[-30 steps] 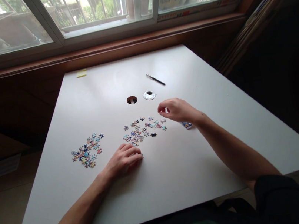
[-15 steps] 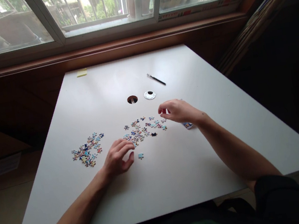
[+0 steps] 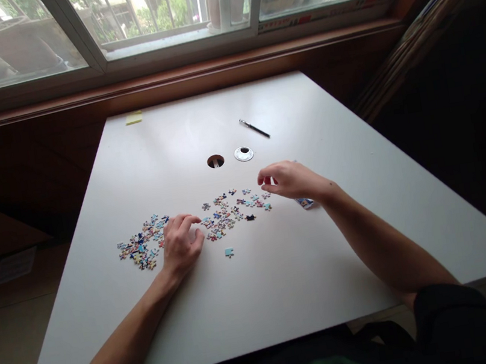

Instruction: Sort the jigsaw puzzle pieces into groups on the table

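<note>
My left hand (image 3: pixel 181 243) is between two spreads of jigsaw pieces, its thumb and fingers apart with nothing seen in them. The left pile of puzzle pieces (image 3: pixel 138 246) lies just beyond its outer side. By its fingertips is the middle pile of puzzle pieces (image 3: pixel 223 218). A single light-blue puzzle piece (image 3: pixel 229 252) lies by itself nearer to me. My right hand (image 3: pixel 286 178) hovers at the right end of the middle pile, fingers curled and thumb apart, holding nothing that I can see. Under its wrist a small colourful flat item (image 3: pixel 305 203) is partly hidden.
On the white table (image 3: pixel 286 285) lie a black pen (image 3: pixel 254 128), a round metal cover (image 3: pixel 244 154) and a yellow sticky note (image 3: pixel 133 118). Beside the cover is a round hole (image 3: pixel 215 162) in the tabletop. A window sill (image 3: pixel 185 75) runs behind the table.
My left hand has moved left and slightly away from me, off the near edge of the middle pile. My right hand stays in place. The lone light-blue piece has not moved.
</note>
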Demonstrator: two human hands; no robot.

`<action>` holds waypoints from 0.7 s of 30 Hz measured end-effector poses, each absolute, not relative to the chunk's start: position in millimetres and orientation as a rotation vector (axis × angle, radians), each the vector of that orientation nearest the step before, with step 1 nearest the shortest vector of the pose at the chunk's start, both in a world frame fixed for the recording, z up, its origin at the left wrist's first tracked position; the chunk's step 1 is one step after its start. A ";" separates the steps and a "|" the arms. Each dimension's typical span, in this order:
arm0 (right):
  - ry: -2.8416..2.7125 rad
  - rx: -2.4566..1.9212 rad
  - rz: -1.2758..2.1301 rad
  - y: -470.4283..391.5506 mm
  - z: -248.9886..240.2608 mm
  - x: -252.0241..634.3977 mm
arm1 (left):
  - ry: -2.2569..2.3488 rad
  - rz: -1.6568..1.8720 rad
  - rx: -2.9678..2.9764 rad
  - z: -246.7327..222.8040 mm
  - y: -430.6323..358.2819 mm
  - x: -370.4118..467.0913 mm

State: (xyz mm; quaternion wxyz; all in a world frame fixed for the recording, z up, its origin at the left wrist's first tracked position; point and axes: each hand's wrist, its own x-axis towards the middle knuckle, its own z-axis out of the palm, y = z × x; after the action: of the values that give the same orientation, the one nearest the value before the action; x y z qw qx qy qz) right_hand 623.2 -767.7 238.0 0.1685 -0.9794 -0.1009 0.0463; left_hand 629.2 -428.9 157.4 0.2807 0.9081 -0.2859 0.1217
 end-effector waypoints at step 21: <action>-0.317 -2.795 0.202 -765.7 235.9 624.1 | -0.796 0.340 2.531 155.9 -431.9 627.4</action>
State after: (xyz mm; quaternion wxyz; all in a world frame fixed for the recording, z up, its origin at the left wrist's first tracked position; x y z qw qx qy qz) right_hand 624.1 -765.7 235.9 0.1600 -0.9783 -0.1110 0.0705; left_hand 627.4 -431.9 155.9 0.2310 0.9206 -0.2896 0.1236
